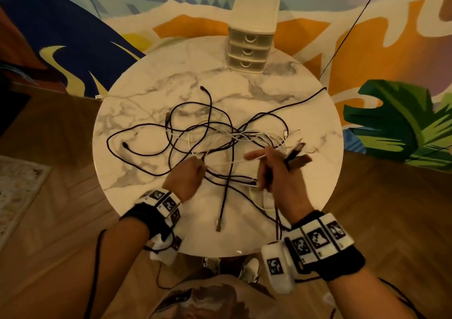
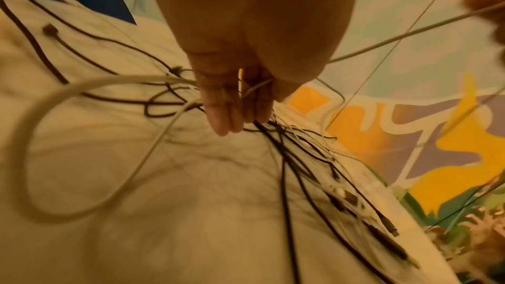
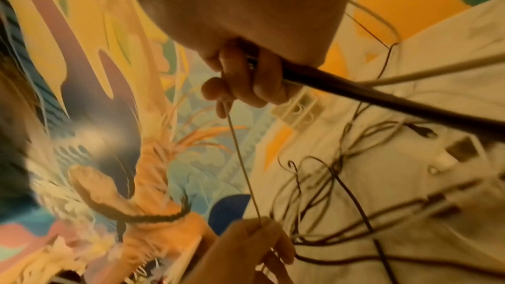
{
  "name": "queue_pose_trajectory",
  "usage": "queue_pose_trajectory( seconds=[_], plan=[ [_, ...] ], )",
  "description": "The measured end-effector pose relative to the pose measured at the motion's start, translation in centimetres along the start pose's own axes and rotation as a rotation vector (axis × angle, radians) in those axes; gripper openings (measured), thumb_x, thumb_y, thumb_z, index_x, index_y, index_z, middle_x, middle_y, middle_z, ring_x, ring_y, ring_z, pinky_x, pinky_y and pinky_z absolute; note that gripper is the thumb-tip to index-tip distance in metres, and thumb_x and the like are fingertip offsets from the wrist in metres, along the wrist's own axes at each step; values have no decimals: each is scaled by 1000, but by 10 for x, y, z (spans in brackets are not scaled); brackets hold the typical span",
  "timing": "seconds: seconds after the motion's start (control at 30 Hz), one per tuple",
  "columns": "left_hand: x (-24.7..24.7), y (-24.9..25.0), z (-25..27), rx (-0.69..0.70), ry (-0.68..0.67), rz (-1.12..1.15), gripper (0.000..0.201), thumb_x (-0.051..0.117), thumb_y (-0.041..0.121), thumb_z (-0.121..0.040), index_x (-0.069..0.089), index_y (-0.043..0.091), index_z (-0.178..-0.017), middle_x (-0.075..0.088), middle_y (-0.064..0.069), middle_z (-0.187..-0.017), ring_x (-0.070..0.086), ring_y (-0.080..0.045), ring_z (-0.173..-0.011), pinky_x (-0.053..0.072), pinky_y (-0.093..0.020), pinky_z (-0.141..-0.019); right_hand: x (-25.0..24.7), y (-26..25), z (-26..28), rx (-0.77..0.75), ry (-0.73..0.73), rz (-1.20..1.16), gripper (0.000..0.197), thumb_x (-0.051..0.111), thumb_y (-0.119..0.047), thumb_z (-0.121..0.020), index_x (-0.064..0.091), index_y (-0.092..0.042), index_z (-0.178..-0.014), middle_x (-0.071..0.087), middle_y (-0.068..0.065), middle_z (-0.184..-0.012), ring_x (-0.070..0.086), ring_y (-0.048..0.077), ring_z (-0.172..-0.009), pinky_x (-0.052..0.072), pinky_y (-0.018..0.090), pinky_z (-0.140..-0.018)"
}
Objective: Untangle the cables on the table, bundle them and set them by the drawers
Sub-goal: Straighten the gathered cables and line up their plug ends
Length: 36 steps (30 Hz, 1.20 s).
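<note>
A tangle of black and white cables sprawls over the middle of the round marble table. My left hand is curled round a thin white cable, which runs taut across to my right hand. In the left wrist view my fingers close on white strands. In the right wrist view my right hand pinches that white cable and grips a black cable. The small white drawers stand at the table's far edge.
A black cable's metal plug lies near the table's front edge. One white cable end reaches the left rim. Several connectors lie to the right of my left hand. A colourful rug and wooden floor surround the table.
</note>
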<state>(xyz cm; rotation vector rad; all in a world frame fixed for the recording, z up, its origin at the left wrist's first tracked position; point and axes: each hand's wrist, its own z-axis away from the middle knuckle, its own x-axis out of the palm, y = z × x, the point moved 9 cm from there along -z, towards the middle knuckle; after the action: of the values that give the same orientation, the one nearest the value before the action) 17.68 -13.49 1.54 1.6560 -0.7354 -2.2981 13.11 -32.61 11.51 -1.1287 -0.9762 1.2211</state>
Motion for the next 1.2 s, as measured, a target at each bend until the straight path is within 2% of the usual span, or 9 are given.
queue_pose_trajectory(
  seconds=[0.13, 0.23, 0.4, 0.5, 0.6, 0.73, 1.0, 1.1, 1.2],
  plan=[
    [-20, 8, -10, 96, 123, 67, 24, 43, 21, -98, 59, 4, -91, 53, -10, -91, 53, -27, -80, 35, -31, -67, -35, -40, 2, -145, 181, -147, 49, 28, -27, -103, 70, -13, -81, 43, 1, -47, 35, 13, -44, 28, 20, -44],
    [-3, 1, -14, -3, 31, 44, 27, 40, 24, -99, 59, 4, -96, 57, -13, -100, 56, -31, -92, 43, -37, -79, -42, -16, 4, -88, 267, -265, 49, 28, -35, -103, 69, -13, -91, 44, 1, -46, 36, 13, -44, 28, 19, -42],
    [-17, 57, 9, 164, 117, -135, 26, 37, 30, -99, 58, 14, -100, 57, -3, -101, 56, -22, -92, 44, -33, -73, 4, 53, 11, 189, -11, -66, 48, 31, -50, -95, 64, -20, -113, 49, 2, -48, 35, 9, -41, 25, 19, -41],
    [-6, 95, 29, 317, 79, -319, 25, 41, 27, -95, 56, 20, -114, 56, 1, -109, 55, -18, -97, 45, -29, -74, 34, 59, 4, 163, -187, 116, 37, 35, -43, -99, 64, -25, -113, 50, 3, -50, 40, 7, -42, 31, 19, -44],
    [5, 87, 28, 273, 35, -302, 30, 44, 20, -93, 55, 19, -120, 55, 0, -116, 57, -19, -97, 45, -27, -71, 43, 53, -1, 95, -221, 254, 35, 34, -37, -100, 65, -25, -112, 50, 6, -50, 45, 4, -43, 39, 16, -52],
    [-5, 51, 6, 160, 28, -46, 19, 43, 20, -96, 60, 11, -97, 51, 0, -93, 58, -22, -80, 36, -27, -64, 32, 32, 2, 49, -162, 222, 43, 32, -36, -101, 70, -15, -103, 51, 5, -47, 46, 6, -43, 39, 22, -65],
    [-26, 7, -25, 84, 202, 167, 32, 42, 29, -93, 63, 5, -90, 54, -9, -89, 55, -27, -79, 45, -40, -69, -25, -58, 13, -221, -5, 2, 43, 30, -33, -101, 70, -21, -94, 44, 3, -48, 38, 19, -45, 31, 26, -46],
    [-4, -2, -23, -8, 94, 108, 29, 43, 26, -97, 64, 7, -95, 55, -8, -97, 57, -29, -87, 47, -43, -76, -45, -24, 9, -130, 153, -135, 47, 27, -39, -100, 69, -18, -102, 43, -1, -47, 38, 12, -43, 28, 20, -44],
    [-14, 17, -13, 73, 165, -16, 23, 42, 23, -97, 62, 10, -98, 58, -5, -100, 53, -25, -96, 45, -37, -79, -40, 24, 14, 46, 150, -159, 50, 26, -46, -99, 66, -21, -111, 43, -2, -48, 35, 11, -42, 24, 25, -45]
  ],
)
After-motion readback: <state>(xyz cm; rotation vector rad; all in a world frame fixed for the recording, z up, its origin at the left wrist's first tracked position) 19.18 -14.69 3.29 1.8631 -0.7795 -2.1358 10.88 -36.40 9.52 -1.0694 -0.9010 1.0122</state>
